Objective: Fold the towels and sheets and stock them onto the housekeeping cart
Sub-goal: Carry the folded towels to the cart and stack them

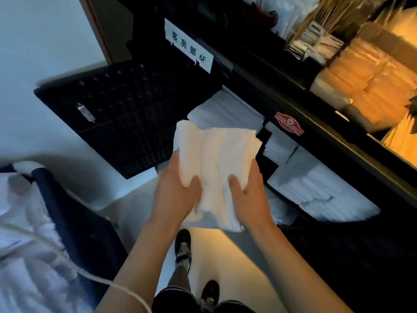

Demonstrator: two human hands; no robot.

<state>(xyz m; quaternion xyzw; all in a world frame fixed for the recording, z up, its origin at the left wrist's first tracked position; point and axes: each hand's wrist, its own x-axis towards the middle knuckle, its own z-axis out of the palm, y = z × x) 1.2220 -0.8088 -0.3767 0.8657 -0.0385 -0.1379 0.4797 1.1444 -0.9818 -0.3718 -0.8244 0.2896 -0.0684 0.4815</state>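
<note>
Closest in, down around 6 o'clock, you can see the person's dark shoes (183,245) on the pale floor. Off at 8 o'clock there's a dark-sided linen bin (74,222) with rumpled white laundry (24,222) in it.

Dead centre, both hands have a folded white towel (216,168) held flat between them. Left hand (178,195) grips the near-left edge, thumb curled on top and fingers tucked under. Right hand (250,193) does the same on the near-right edge. The towel is up in the air, just in front of the cart's shelf opening.

Beyond that, at 1 to 3 o'clock, the black housekeeping cart (316,118) already has stacks of folded white linen (316,188) on its shelf, with another pile (225,111) right behind the towel. A perforated black side panel (117,114) sits at 10 o'clock, and a paper label (188,45) is at 12.

Looks to me like folding's done for this one and it's the stocking step. Next move probably needs sliding it in level onto a stack so the fold doesn't flop open.
</note>
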